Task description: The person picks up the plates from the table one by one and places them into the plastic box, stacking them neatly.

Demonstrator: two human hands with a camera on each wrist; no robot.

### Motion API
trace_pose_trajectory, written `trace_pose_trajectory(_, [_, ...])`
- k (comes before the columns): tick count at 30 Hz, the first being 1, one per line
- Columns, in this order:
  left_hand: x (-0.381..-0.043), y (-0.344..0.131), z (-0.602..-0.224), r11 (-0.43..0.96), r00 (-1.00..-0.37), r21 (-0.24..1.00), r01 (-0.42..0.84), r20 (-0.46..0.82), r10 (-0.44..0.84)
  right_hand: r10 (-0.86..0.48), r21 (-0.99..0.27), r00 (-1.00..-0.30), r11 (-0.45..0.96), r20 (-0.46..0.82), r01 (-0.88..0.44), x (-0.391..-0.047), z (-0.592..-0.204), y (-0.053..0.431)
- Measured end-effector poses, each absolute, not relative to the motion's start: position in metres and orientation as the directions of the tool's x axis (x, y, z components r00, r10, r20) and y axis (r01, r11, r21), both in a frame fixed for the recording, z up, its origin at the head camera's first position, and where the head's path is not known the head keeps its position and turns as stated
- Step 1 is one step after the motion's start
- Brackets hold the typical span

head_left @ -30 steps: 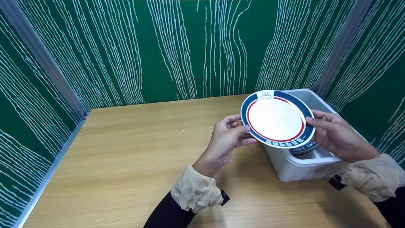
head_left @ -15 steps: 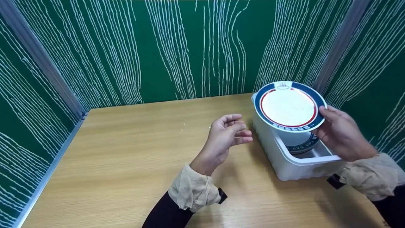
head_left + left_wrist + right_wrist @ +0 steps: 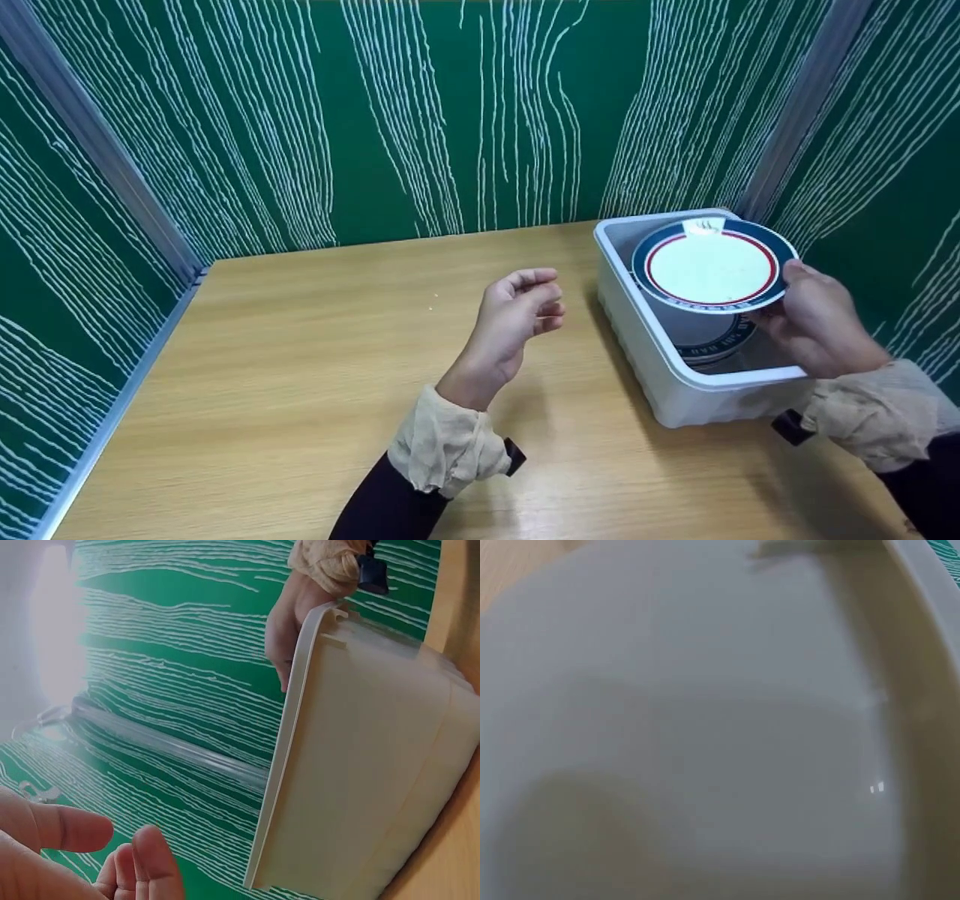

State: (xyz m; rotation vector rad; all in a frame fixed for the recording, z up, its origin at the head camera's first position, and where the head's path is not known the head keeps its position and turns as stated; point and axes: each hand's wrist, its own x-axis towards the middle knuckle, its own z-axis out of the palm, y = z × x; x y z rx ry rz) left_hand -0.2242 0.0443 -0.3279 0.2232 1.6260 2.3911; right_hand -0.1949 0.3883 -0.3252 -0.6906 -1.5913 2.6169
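My right hand (image 3: 817,319) grips a round plate (image 3: 712,268) by its right edge, thumb on the rim. The plate is white inside, with a dark blue rim, a thin red ring and a small steaming-bowl mark. It hangs tilted over a white plastic bin (image 3: 735,381). Inside the bin, beneath it, lie stacked plates (image 3: 709,349) with dark lettered rims, partly hidden. The plate's pale underside (image 3: 705,742) fills most of the right wrist view, blurred. My left hand (image 3: 506,326) hovers left of the bin, holding nothing, fingers loosely bent; its fingertips also show in the left wrist view.
The bin stands at the right of a wooden table (image 3: 300,390), near the back wall. Green walls (image 3: 390,150) with white wavy lines enclose the table on three sides, with grey corner posts (image 3: 795,105). Tiny white specks lie on the tabletop.
My left hand has let go of the plate and drawn back slightly left. The right hand has carried the plate rightward over the bin, first raising it, then lowering and flattening it.
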Motion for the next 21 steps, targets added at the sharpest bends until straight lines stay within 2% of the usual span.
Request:
trace_pose_trajectory(9, [-0.231,0.053,-0.340,-0.244,-0.947,0.967,-0.068,0.014,0.321,0.258,-0.860,-0.864,-0.406,-0.432,0.309,-0.198,-0.323,0.386])
trace_pose_trajectory(15, [-0.229,0.067,-0.349,-0.205,-0.941,0.969,-0.136,-0.061,0.333,0.211,-0.867,-0.871,-0.347,-0.444,0.358,-0.200,-0.324,0.387])
trace_pose_trajectory(21, [-0.223,0.085,-0.353,-0.258,-0.927,0.944,-0.206,-0.104,0.359,0.169,-0.857,-0.874,-0.347,-0.456,0.381,-0.200,-0.327,0.387])
